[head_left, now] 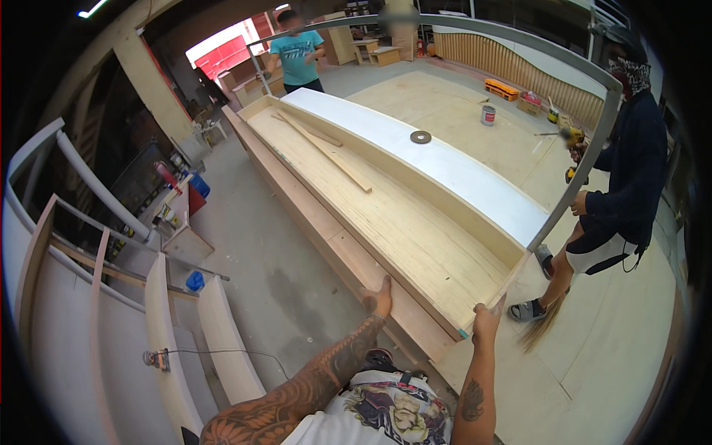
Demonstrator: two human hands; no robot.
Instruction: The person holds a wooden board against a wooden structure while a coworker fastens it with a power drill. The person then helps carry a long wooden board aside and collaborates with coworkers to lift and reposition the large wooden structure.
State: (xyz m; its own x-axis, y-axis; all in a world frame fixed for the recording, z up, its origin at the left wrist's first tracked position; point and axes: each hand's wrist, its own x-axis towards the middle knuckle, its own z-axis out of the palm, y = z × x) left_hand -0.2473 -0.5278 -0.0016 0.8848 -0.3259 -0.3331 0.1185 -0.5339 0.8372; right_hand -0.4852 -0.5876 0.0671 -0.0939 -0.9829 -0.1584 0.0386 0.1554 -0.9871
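A long, shallow wooden box [415, 230] runs diagonally away from me, with its pale plywood inside facing up. My left hand [378, 298] grips the edge of its near long side, thumb on top and the other fingers mostly hidden. At the near right corner, my right hand [487, 324] is closed around the box's end edge. Loose wooden strips [326, 157] lie inside the box toward its far end. Along the far side stretches a white curved panel [445, 167] with a dark round disc [420, 136] on it.
A grey metal frame [610, 111] arches over the box. One person in teal [297, 58] stands beyond it; another in dark clothes [630, 156] holds a yellow drill at right. A paint can [487, 115] stands behind. Curved wooden frames and a corded sander [157, 360] are at left.
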